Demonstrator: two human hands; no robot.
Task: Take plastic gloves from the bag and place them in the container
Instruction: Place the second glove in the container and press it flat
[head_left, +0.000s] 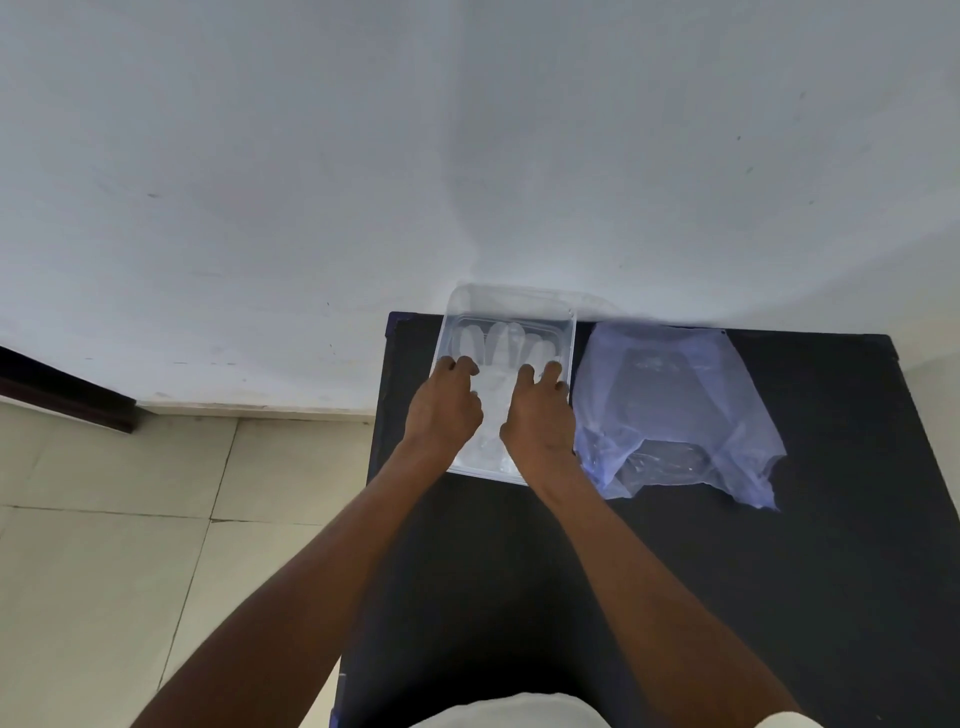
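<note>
White wall (467, 156) fills the top half, tiled floor (104, 545) at lower left. Black table (779, 597) pushed against the wall. Clear plastic bag (675, 410) lies flat and crumpled on the table, just right of the container, touching its right side; contents hard to make out.

Clear rectangular container (457, 306) sits at the table's far left corner, far edge against the wall. Plastic gloves (501, 343) lie inside it, translucent, fingers pointing toward the wall.

Both hands are in the container, palms down, on top of the gloves. Left hand (444, 410): fingers curled, knuckles up, tips pressing the glove near the left wall. Right hand (537, 415): fingers bent and slightly spread, tips on the glove near the right wall. Can't tell whether either is pinching the plastic or only pressing it.
</note>
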